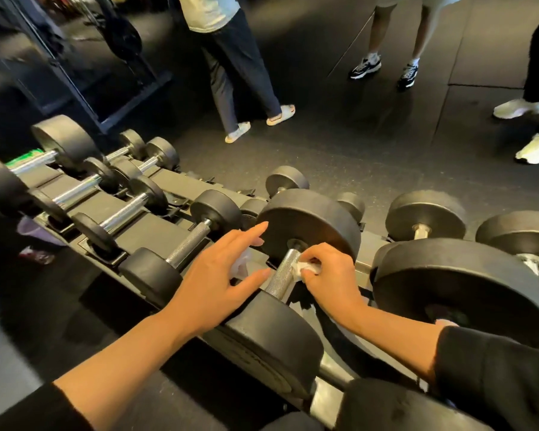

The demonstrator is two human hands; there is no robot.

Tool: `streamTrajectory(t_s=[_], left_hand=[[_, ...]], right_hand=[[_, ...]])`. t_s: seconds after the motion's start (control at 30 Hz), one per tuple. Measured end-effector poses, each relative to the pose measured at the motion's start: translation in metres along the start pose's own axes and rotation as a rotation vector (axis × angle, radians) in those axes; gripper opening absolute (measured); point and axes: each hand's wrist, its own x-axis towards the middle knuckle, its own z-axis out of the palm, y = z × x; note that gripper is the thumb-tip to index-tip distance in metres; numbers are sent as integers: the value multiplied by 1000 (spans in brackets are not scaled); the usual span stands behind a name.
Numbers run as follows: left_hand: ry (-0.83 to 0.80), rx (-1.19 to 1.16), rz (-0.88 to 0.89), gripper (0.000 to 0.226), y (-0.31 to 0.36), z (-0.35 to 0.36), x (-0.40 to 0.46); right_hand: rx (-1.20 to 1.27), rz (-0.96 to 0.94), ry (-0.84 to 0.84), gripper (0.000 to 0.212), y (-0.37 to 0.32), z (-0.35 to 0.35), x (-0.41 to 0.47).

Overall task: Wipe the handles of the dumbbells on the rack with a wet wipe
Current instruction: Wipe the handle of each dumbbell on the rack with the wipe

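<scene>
Dumbbell handle point(283, 273), knurled and lying on the rack point(156, 225) between its two black heads, is the one being wiped: the right hand point(330, 275) pinches a crumpled wet wipe point(302, 269) against it, while the left hand point(221, 272) hovers just beside with fingers spread, a bit of white beneath it (possibly another wipe). Farther along the rack the smaller dumbbells point(119, 194) show nothing to tell whether they are done, so I judge the job mid-course.

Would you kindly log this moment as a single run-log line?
step: wiping dumbbell handle | right hand: presses wet wipe on handle | left hand: open, fingers extended beside handle | rack: other handles untouched
</scene>
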Motion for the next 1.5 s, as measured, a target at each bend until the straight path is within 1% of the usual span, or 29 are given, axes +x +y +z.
streamTrajectory(t_s=[0.17,0.27,0.37,0.43,0.47,0.5,0.6,0.63,0.67,0.77,0.83,1.0,1.1,1.17,1.23,1.37,1.4,1.43,1.47,1.5], left_hand=[[-45,28,-46,67,1,0,2],[-47,41,-66,61,0,0,2],[-43,55,-79,59,0,1,1],[-40,62,-88,58,0,1,1],[-41,61,-93,58,1,1,1],[-42,54,-96,59,0,1,1],[-37,21,-102,62,0,1,0],[-36,17,-106,62,1,1,0],[-35,15,-110,62,1,1,0],[-39,20,-123,61,1,1,1],[-43,26,-126,57,1,0,1],[-54,35,-134,53,1,0,2],[-64,39,-139,55,2,-1,3],[-78,46,-142,56,2,-1,3],[-89,54,-143,56,1,-1,4],[-97,58,-150,56,1,-1,4],[-94,56,-153,56,2,-1,4],[-93,54,-155,55,2,-1,4],[-93,52,-155,55,3,-1,4],[-92,51,-152,56,4,-2,3]], right_hand=[[103,-37,-118,17,-5,4,-18],[236,-46,-250,13,-6,3,-29],[368,-7,-380,12,-8,-4,-30],[397,25,-407,13,-8,-8,-26],[377,31,-367,13,-7,-10,-24],[343,31,-278,12,-6,-11,-20],[274,-26,101,13,-4,-18,-5],[255,-66,162,14,-3,-18,-1],[223,-100,155,16,-3,-17,2],[78,-142,-49,27,1,-5,0],[72,-145,-54,30,5,3,-2],[139,-87,-40,26,2,2,-2],[190,-59,-114,25,-1,0,-8],[212,-71,-173,23,-1,-1,-14],[247,-103,-257,23,-4,-4,-21],[427,-84,-578,21,-9,-12,-26],[459,-73,-623,19,-11,-13,-25],[492,-65,-614,18,-14,-14,-22],[530,-59,-547,19,-16,-14,-17],[556,-60,-446,21,-18,-14,-11]])
